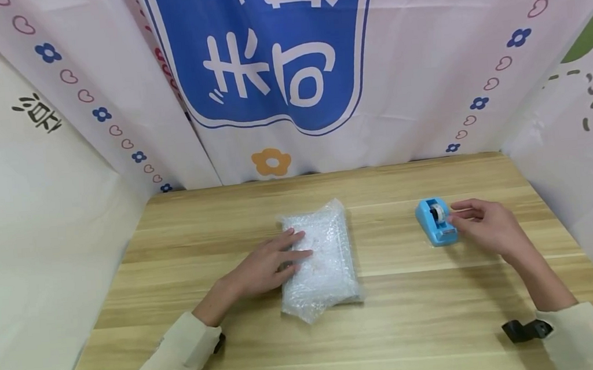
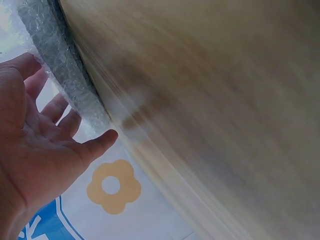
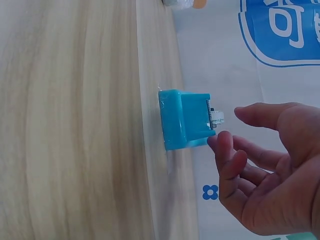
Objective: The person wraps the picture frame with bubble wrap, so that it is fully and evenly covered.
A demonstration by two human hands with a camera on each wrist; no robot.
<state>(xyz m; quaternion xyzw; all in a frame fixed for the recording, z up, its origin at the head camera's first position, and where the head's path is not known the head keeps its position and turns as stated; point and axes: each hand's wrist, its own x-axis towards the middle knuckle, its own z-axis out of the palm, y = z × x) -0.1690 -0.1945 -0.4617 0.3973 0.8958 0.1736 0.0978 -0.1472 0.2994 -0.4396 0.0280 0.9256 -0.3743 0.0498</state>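
A flat bubble-wrapped package (image 1: 329, 264) lies on the table, its wrap sticking out unevenly at the top and bottom ends. My left hand (image 1: 268, 265) rests on its left side with the fingers spread; the left wrist view shows the fingers along the wrap's edge. To the right stands a small blue tape dispenser (image 1: 429, 227) with a roll of clear tape (image 1: 439, 213) in it. Beside the dispenser's right side is my right hand (image 1: 488, 228), thumb and fingers apart and loosely bent. In the right wrist view the fingertips come close to the dispenser; whether they touch it I cannot tell.
The wood-grain table (image 1: 391, 328) meets a printed cloth backdrop (image 1: 398, 84) at its far edge. White cloth also hangs at the left and right sides. A black strap (image 1: 524, 329) shows at my right sleeve.
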